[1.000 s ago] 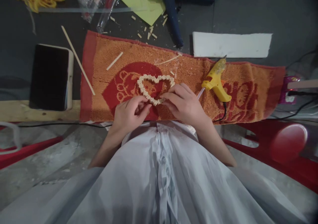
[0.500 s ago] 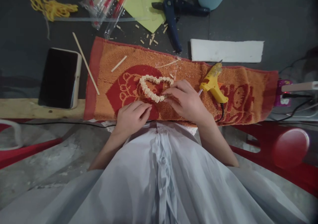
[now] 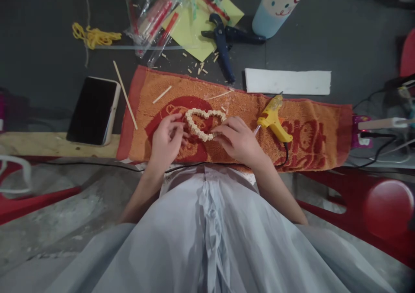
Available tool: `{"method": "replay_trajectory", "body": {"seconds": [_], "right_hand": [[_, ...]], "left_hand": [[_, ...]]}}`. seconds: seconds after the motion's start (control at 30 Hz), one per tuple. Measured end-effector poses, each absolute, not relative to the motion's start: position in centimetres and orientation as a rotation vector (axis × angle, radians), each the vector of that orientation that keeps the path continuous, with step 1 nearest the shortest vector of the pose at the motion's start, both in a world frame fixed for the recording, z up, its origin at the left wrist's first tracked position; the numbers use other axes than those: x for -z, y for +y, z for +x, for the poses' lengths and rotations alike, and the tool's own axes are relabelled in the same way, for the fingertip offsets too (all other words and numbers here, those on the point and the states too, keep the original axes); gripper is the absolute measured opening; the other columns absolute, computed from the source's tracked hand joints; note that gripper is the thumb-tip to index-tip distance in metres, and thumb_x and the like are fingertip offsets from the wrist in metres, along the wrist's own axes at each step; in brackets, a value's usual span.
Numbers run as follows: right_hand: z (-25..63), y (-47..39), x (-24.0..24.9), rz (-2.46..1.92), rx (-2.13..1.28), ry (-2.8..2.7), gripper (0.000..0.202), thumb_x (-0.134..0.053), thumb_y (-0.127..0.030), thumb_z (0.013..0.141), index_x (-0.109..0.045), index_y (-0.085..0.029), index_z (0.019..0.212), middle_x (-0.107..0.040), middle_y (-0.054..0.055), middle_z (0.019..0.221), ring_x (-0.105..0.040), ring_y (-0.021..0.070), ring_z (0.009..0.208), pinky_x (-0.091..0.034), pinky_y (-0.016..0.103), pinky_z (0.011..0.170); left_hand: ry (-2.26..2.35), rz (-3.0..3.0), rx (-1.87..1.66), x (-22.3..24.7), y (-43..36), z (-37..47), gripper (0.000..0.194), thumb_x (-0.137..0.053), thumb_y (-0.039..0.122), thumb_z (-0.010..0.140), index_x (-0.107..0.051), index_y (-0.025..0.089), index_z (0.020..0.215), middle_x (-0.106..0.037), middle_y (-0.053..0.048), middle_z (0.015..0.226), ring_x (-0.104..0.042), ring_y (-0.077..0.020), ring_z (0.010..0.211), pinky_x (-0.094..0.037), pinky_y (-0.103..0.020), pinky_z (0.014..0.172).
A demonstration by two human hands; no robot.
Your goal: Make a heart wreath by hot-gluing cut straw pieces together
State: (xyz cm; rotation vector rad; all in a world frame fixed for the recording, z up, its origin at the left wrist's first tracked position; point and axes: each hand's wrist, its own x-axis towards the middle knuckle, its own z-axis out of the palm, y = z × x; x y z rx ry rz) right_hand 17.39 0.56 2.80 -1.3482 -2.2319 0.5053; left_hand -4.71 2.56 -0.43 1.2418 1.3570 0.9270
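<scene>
A heart-shaped outline of small pale wooden pieces [image 3: 196, 131] lies over the orange and red towel [image 3: 311, 154]. My right hand [image 3: 238, 139] pinches its lower right side between thumb and fingers. Just left of the heart is my left hand [image 3: 168, 139], fingers apart and curved, with nothing visible in it. A yellow glue gun [image 3: 272, 119] rests on the towel to the right of my right hand. One short thin stick [image 3: 162, 94] lies on the towel above my left hand.
A phone [image 3: 92, 111] and a long stick [image 3: 125, 94] lie at the left. Behind the towel are blue-handled cutters [image 3: 223, 46], wood bits, yellow paper [image 3: 194, 40], plastic packets [image 3: 158, 18], yellow string [image 3: 97, 37], a cup [image 3: 275, 9] and a white strip [image 3: 288, 82].
My left hand has moved up beside the heart's left side, and its fingers have spread. My right hand stays on the heart. The camera view has shifted, showing more of the table's far part.
</scene>
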Motion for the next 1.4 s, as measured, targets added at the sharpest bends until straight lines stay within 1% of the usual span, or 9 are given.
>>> {"method": "replay_trajectory", "body": {"seconds": [0.13,0.33,0.43,0.53,0.77,0.97,1.13,1.27,1.4], "right_hand": [[17.3,0.3,-2.2,-1.337,-0.442,-2.252,0.021,-0.049,-0.025,0.095,-0.068,-0.018,0.1,-0.062,0.01,0.089,-0.055,0.0226,0.086,-0.049,0.038,0.079],[18.6,-0.4,-2.5,-1.476,-0.401,-2.15,0.035,-0.059,-0.034,0.09,-0.061,-0.014,0.12,-0.067,0.011,0.095,-0.06,0.0244,0.089,-0.051,0.038,0.081],[19.0,-0.9,-2.8,-1.689,-0.394,-2.0,0.033,-0.061,-0.037,0.088,-0.063,-0.018,0.115,-0.069,0.008,0.088,-0.063,0.0226,0.079,-0.052,0.035,0.071],[18.7,-1.3,-2.9,-1.85,-0.449,-1.909,0.033,-0.065,-0.033,0.083,-0.064,-0.018,0.112,-0.069,0.006,0.082,-0.064,0.0224,0.073,-0.05,0.034,0.065],[17.4,-1.5,-2.9,-2.047,-0.61,-1.917,0.037,-0.066,-0.028,0.08,-0.063,-0.016,0.115,-0.071,0.009,0.087,-0.065,0.0268,0.078,-0.048,0.038,0.066],[16.5,-1.2,-2.9,-2.079,-0.677,-1.935,0.031,-0.064,-0.023,0.082,-0.064,-0.013,0.111,-0.07,0.011,0.091,-0.063,0.027,0.083,-0.047,0.036,0.068],[16.4,-1.4,-1.9,-1.984,-0.633,-1.877,0.023,-0.061,-0.021,0.082,-0.063,-0.016,0.104,-0.068,0.008,0.085,-0.061,0.0241,0.077,-0.046,0.034,0.065],[16.6,-1.5,-1.4,-1.923,-0.616,-1.793,0.029,-0.061,-0.021,0.082,-0.062,-0.017,0.111,-0.069,0.007,0.086,-0.062,0.0236,0.078,-0.048,0.035,0.067],[16.7,-1.5,-1.5,-1.898,-0.628,-1.749,0.032,-0.062,-0.024,0.083,-0.061,-0.018,0.114,-0.07,0.007,0.088,-0.064,0.0243,0.079,-0.051,0.036,0.07]], "left_hand": [[1.321,1.155,-0.907,0.7,3.6,-4.1,0.031,-0.06,0.037,0.085,-0.053,0.021,0.111,-0.063,-0.001,0.085,-0.063,-0.0101,0.058,-0.052,-0.02,0.046],[1.346,1.123,-0.886,0.0,3.8,-3.3,0.032,-0.067,0.031,0.08,-0.054,0.021,0.107,-0.059,0.001,0.082,-0.062,-0.0087,0.056,-0.049,-0.017,0.043],[1.357,1.132,-0.873,0.0,3.8,-3.2,0.033,-0.066,0.03,0.079,-0.053,0.02,0.108,-0.059,0.0,0.083,-0.061,-0.0086,0.056,-0.046,-0.016,0.04],[1.371,1.139,-0.884,0.2,3.9,-3.3,0.033,-0.066,0.03,0.078,-0.054,0.02,0.108,-0.06,0.0,0.084,-0.06,-0.0082,0.054,-0.044,-0.016,0.039],[1.368,1.182,-0.897,0.6,3.8,-3.4,0.039,-0.068,0.034,0.078,-0.058,0.019,0.112,-0.063,-0.002,0.082,-0.062,-0.0093,0.057,-0.044,-0.016,0.041],[1.381,1.14,-0.924,0.9,3.9,-3.4,0.043,-0.074,0.038,0.073,-0.061,0.017,0.109,-0.065,-0.002,0.079,-0.062,-0.0103,0.059,-0.049,-0.019,0.047],[1.381,1.153,-0.937,0.7,3.7,-3.4,0.048,-0.075,0.043,0.072,-0.062,0.018,0.111,-0.063,-0.002,0.081,-0.062,-0.0104,0.062,-0.046,-0.018,0.045],[1.412,1.169,-0.962,0.4,3.6,-3.4,0.051,-0.076,0.045,0.071,-0.063,0.019,0.113,-0.061,-0.002,0.082,-0.059,-0.0102,0.064,-0.045,-0.016,0.045],[1.408,1.232,-0.997,0.4,3.7,-3.3,0.049,-0.073,0.047,0.074,-0.064,0.02,0.114,-0.062,-0.003,0.084,-0.059,-0.0109,0.067,-0.049,-0.019,0.05]]}}
